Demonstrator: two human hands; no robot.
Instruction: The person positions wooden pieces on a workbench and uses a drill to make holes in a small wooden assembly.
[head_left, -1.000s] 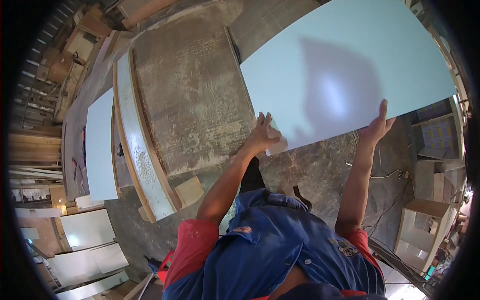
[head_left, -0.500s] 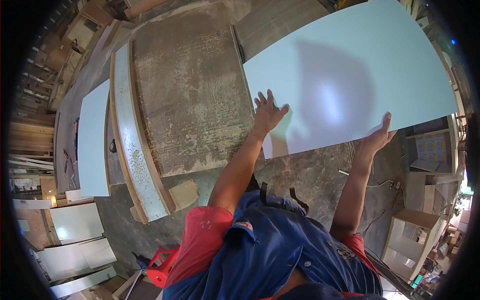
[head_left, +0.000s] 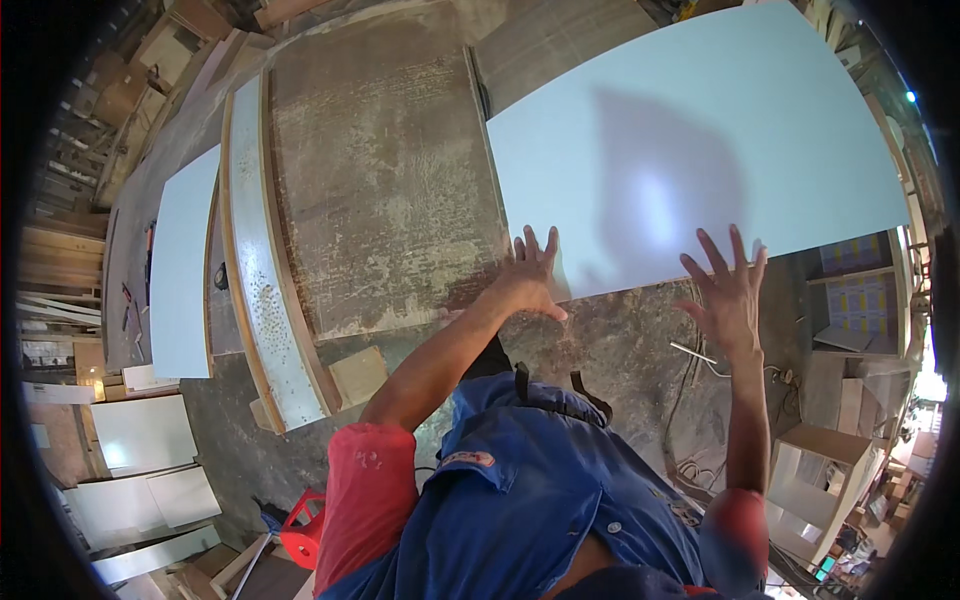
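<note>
A large white panel (head_left: pixel 800 130) lies flat at the right, a glare spot and a dark shadow on its glossy face. My left hand (head_left: pixel 530 275) is at the panel's near left corner, fingers spread and holding nothing. Over the near edge, further right, my right hand (head_left: pixel 728 290) is spread wide with its fingertips above the panel. Whether either hand touches the surface is hard to tell.
Left of the panel is a worn brown work surface (head_left: pixel 385 190). A long white channel with wooden edges (head_left: pixel 258 250) crosses it, beside another white panel (head_left: pixel 183 270). An open wooden cabinet (head_left: pixel 815 480) stands at the lower right, near loose cables (head_left: pixel 700 465). A red stool-like object (head_left: pixel 303 530) is lower left.
My right hand has let go of the panel's near edge and opened over it. My left hand has slid toward me, to the near left corner. The panel has hardly moved.
</note>
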